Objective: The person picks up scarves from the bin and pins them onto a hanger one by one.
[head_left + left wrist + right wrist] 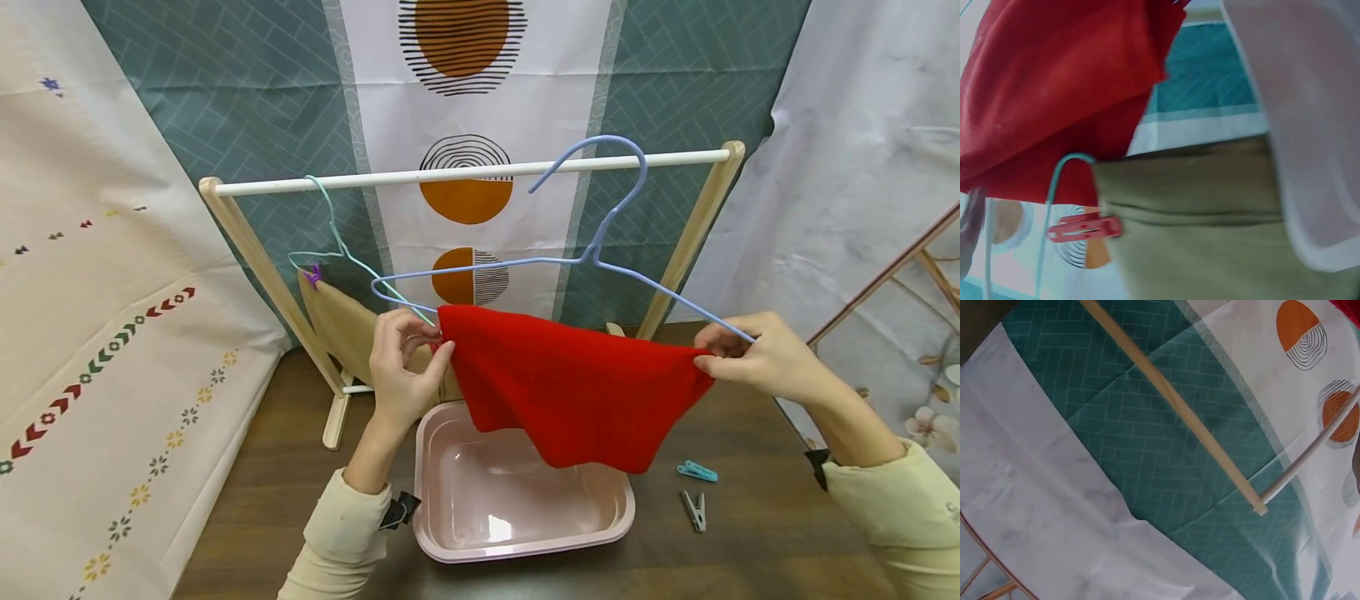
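A red cloth (570, 383) hangs spread below a blue hanger (592, 252), its upper edge stretched between both hands. My left hand (405, 362) pinches the cloth's left upper corner, just under the hanger's left end. At the other side, my right hand (765, 358) pinches the right upper corner, and the hanger's right arm runs down into that hand. The hook overlaps the rack bar (465, 172) in the head view. In the left wrist view, red cloth fills the upper left. Only a sliver of it shows at the right wrist view's top corner.
Left on the rack, a mint hanger (341, 246) bears a khaki cloth (341, 325) with a purple clip (314, 275) and a red clothespin (1085, 228). Under the red cloth stands a pink basin (525, 552). A teal clothespin (697, 472) and a grey clothespin (696, 510) lie right of it.
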A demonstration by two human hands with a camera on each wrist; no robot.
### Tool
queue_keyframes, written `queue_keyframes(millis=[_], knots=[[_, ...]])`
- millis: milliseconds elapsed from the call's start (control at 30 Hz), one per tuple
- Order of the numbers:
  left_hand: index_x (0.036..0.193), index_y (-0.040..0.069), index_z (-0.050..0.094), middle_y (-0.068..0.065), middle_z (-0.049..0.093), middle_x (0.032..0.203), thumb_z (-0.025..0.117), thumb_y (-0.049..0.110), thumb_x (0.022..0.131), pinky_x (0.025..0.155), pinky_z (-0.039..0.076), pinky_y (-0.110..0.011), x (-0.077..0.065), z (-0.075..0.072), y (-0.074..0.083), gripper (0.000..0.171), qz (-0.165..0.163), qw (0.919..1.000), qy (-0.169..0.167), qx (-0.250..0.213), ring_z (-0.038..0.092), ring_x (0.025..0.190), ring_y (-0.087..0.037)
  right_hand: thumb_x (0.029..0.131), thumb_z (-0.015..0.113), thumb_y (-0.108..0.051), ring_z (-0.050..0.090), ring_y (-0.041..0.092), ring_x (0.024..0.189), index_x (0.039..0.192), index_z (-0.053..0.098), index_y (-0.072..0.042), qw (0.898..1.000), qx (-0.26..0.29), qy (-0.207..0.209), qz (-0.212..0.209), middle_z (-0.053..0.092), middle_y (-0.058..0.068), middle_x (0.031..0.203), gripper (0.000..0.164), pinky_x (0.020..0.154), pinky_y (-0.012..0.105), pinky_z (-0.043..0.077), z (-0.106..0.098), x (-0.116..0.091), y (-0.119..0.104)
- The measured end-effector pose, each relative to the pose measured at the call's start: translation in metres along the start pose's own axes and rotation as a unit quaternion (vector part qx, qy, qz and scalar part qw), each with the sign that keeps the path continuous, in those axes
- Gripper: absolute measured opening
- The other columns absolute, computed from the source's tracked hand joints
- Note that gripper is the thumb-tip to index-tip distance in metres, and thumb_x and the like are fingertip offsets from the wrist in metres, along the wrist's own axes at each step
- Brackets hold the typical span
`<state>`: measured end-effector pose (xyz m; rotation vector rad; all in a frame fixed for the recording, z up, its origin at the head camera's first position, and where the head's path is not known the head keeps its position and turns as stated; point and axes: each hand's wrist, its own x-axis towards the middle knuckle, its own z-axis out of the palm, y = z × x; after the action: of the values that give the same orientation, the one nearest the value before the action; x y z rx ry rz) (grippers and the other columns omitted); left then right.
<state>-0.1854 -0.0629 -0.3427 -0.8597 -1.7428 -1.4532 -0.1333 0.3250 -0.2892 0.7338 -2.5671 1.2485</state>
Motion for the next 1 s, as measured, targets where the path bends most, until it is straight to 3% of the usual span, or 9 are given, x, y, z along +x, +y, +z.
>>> queue_keyframes(millis=[100, 200, 300, 533, 667, 767, 900, 1000], knots=[[0.100, -0.015, 0.047, -0.025, 0.057, 0.088, 0.067, -0.018, 0.067, 0.065, 0.053, -0.032, -0.009, -0.002, 0.008, 0.039, -0.072, 0.9943, -0.077, -0.012, 0.058, 0.071, -0.029, 0.070, 0.064, 0.015, 0.041, 0.008, 0.046, 0.075, 0.065, -0.013, 1.000, 0.006, 0.004, -0.008, 0.054, -0.006, 0.057, 0.028, 0.039, 0.026, 0.029, -0.001, 0.000, 0.000], [0.107, -0.013, 0.049, -0.024, 0.062, 0.091, 0.069, -0.011, 0.071, 0.066, 0.053, -0.041, -0.017, -0.004, 0.008, 0.042, -0.147, 0.9746, -0.169, -0.011, 0.061, 0.076, -0.031, 0.070, 0.064, 0.015, 0.041, 0.007, 0.045, 0.075, 0.065, -0.013, 1.000, 0.004, 0.006, -0.016, 0.053, -0.006, 0.057, 0.029, 0.039, 0.026, 0.029, -0.002, 0.000, -0.001], [0.109, -0.009, 0.051, -0.022, 0.063, 0.095, 0.070, -0.008, 0.073, 0.070, 0.053, -0.040, -0.023, -0.004, -0.002, 0.041, -0.184, 0.9601, -0.210, -0.012, 0.062, 0.081, -0.030, 0.070, 0.064, 0.015, 0.040, 0.006, 0.045, 0.075, 0.065, -0.014, 1.000, 0.000, 0.007, -0.020, 0.052, -0.006, 0.057, 0.029, 0.039, 0.026, 0.029, -0.003, 0.000, -0.001], [0.110, -0.012, 0.050, -0.023, 0.062, 0.095, 0.063, -0.014, 0.076, 0.072, 0.053, -0.034, -0.023, -0.013, -0.012, 0.036, -0.145, 0.9652, -0.213, -0.044, 0.061, 0.083, -0.029, 0.069, 0.062, 0.017, 0.044, 0.005, 0.046, 0.075, 0.065, -0.013, 1.000, 0.007, 0.010, -0.016, 0.055, -0.007, 0.057, 0.030, 0.040, 0.025, 0.031, -0.006, 0.000, 0.002], [0.114, -0.012, 0.047, -0.023, 0.061, 0.096, 0.060, -0.013, 0.079, 0.072, 0.052, -0.029, -0.023, -0.013, -0.009, 0.037, -0.157, 0.9631, -0.210, -0.060, 0.059, 0.084, -0.024, 0.070, 0.060, 0.018, 0.045, 0.005, 0.047, 0.074, 0.065, -0.012, 1.000, 0.019, 0.018, -0.016, 0.057, -0.007, 0.059, 0.030, 0.040, 0.025, 0.032, -0.004, 0.002, 0.003], [0.123, -0.007, 0.041, -0.023, 0.057, 0.105, 0.063, -0.006, 0.080, 0.076, 0.051, -0.031, -0.028, -0.007, -0.008, 0.048, -0.205, 0.9511, -0.208, -0.100, 0.058, 0.091, -0.026, 0.070, 0.058, 0.017, 0.046, 0.006, 0.047, 0.075, 0.065, -0.011, 0.999, 0.028, 0.026, -0.011, 0.059, -0.008, 0.060, 0.030, 0.040, 0.024, 0.033, -0.003, 0.005, 0.002], [0.135, 0.006, 0.029, -0.016, 0.049, 0.119, 0.071, 0.002, 0.075, 0.082, 0.049, -0.038, -0.040, 0.005, -0.010, 0.072, -0.289, 0.9241, -0.211, -0.135, 0.053, 0.103, -0.029, 0.072, 0.058, 0.016, 0.047, 0.006, 0.048, 0.075, 0.065, -0.010, 0.999, 0.030, 0.030, -0.003, 0.059, -0.007, 0.060, 0.027, 0.041, 0.023, 0.034, 0.000, 0.008, 0.001], [0.133, 0.005, 0.030, -0.015, 0.050, 0.117, 0.073, 0.000, 0.073, 0.083, 0.048, -0.038, -0.044, 0.012, -0.003, 0.074, -0.308, 0.9258, -0.198, -0.095, 0.053, 0.103, -0.030, 0.072, 0.058, 0.016, 0.047, 0.007, 0.048, 0.074, 0.064, -0.008, 0.999, 0.032, 0.030, 0.001, 0.059, -0.007, 0.060, 0.025, 0.042, 0.022, 0.036, 0.001, 0.008, 0.001]])
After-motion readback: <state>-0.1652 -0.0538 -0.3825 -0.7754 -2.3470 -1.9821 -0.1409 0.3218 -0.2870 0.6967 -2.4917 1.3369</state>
